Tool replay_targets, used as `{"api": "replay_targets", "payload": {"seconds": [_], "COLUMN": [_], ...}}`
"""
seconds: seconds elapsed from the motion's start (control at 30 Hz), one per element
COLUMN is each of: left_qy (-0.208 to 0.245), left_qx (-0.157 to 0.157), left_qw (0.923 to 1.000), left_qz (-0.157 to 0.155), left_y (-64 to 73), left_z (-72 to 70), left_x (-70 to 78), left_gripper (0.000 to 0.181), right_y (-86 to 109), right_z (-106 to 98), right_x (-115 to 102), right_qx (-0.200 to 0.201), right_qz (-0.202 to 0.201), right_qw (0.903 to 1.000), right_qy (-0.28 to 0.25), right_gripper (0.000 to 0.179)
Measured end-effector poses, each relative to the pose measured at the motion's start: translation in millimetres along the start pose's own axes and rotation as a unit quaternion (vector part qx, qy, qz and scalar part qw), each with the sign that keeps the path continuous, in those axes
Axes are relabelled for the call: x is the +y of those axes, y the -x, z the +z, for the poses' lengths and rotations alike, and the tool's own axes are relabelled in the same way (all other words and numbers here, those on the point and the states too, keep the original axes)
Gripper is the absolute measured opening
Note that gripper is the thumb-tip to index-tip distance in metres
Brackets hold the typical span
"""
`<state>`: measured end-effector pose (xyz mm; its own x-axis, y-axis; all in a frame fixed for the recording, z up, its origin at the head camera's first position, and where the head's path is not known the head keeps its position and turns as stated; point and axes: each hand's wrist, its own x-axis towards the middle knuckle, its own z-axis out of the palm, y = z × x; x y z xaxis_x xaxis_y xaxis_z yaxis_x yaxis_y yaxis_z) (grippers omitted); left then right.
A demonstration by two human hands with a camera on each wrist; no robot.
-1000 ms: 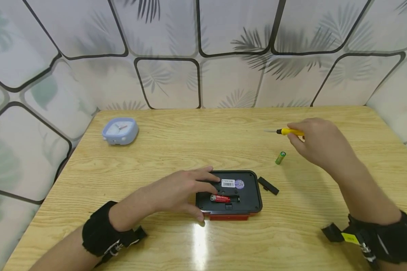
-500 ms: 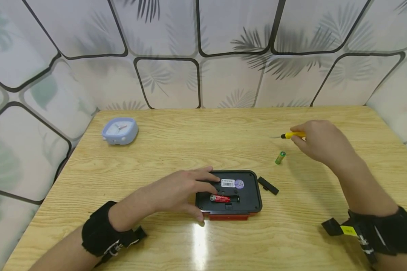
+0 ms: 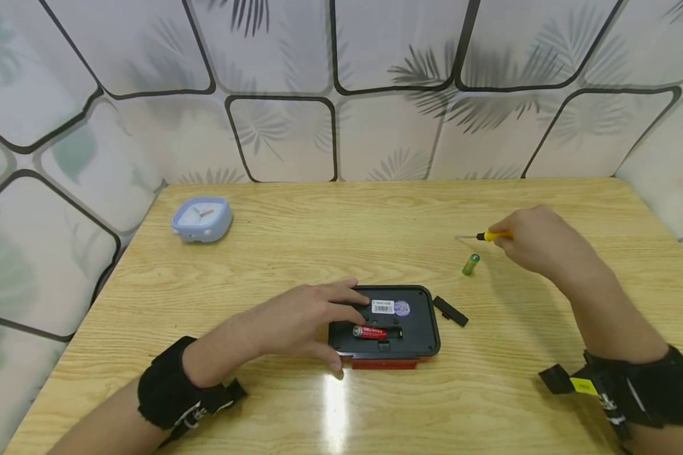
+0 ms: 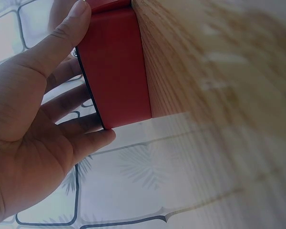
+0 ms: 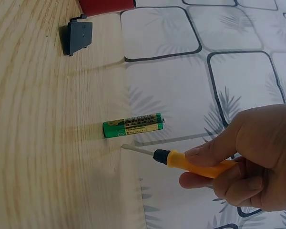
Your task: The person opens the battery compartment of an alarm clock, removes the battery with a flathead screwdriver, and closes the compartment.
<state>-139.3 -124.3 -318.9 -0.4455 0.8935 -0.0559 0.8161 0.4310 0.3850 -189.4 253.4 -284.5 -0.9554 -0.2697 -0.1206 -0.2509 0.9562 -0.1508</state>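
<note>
My left hand (image 3: 307, 320) rests on the left end of a red device with a black back (image 3: 412, 338). Its fingers lie across the back and the thumb touches the front edge; the red side (image 4: 115, 67) shows in the left wrist view. In the device's uncovered battery slot lies a red battery (image 3: 370, 332). With thumb and curled fingers, my right hand (image 3: 546, 243) holds a screwdriver (image 5: 178, 160) by its yellow handle, tip pointing left. Just in front of the screwdriver a green battery (image 3: 470, 264) stands upright on the table, apart from the hand.
A black battery cover (image 3: 451, 311) lies on the table (image 3: 296, 253) just right of the device. At the back left stands a light blue clock (image 3: 202, 220). A patterned wall covering (image 3: 381, 136) rises behind the table.
The right hand has come down a little and slightly to the right with the screwdriver, whose tip is now lower and nearer the green battery. The left hand and the device have stayed still.
</note>
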Motion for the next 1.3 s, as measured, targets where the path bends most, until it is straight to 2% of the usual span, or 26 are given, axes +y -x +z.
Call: {"api": "replay_targets", "payload": {"seconds": [0.23, 0.37, 0.5, 0.7, 0.87, 1.2, 1.3], "left_qy": [0.002, -0.002, -0.004, -0.001, -0.002, -0.012, -0.01], "left_qx": [-0.007, -0.004, -0.002, -0.003, -0.001, 0.002, 0.002], "left_qw": [0.9999, 1.0, 1.0, 1.0, 1.0, 0.9999, 0.9999], "left_qz": [-0.008, -0.004, -0.001, -0.008, -0.001, 0.009, 0.009], "left_y": [-0.6, -1.0, -0.3, 0.2, -1.2, -0.5, 0.1], "left_z": [-0.1, -0.1, -0.1, 1.6, 1.1, -1.6, -1.8], "left_x": [0.0, -0.3, -0.1, -0.3, -0.4, -0.1, 0.0], "left_gripper": [0.068, 0.068, 0.067, 0.066, 0.066, 0.067, 0.067], "right_y": [2.8, 5.8, 7.9, 5.4, 3.5, -0.7, -2.9], "right_z": [-1.8, -5.1, -6.2, 0.8, 8.3, 20.8, 22.8], "right_x": [0.4, 2.9, 6.3, 11.0, 14.2, 13.9, 13.2], "right_qx": [-0.026, -0.032, -0.049, -0.083, -0.082, -0.124, -0.127], "right_qz": [-0.007, -0.023, -0.019, -0.003, -0.017, -0.002, -0.003], "right_qw": [0.9996, 0.9991, 0.9985, 0.9965, 0.9964, 0.9918, 0.9915], "right_qy": [-0.002, 0.016, 0.014, -0.013, -0.007, -0.03, -0.029], "right_gripper": [0.028, 0.026, 0.023, 0.019, 0.013, 0.043, 0.042]}}
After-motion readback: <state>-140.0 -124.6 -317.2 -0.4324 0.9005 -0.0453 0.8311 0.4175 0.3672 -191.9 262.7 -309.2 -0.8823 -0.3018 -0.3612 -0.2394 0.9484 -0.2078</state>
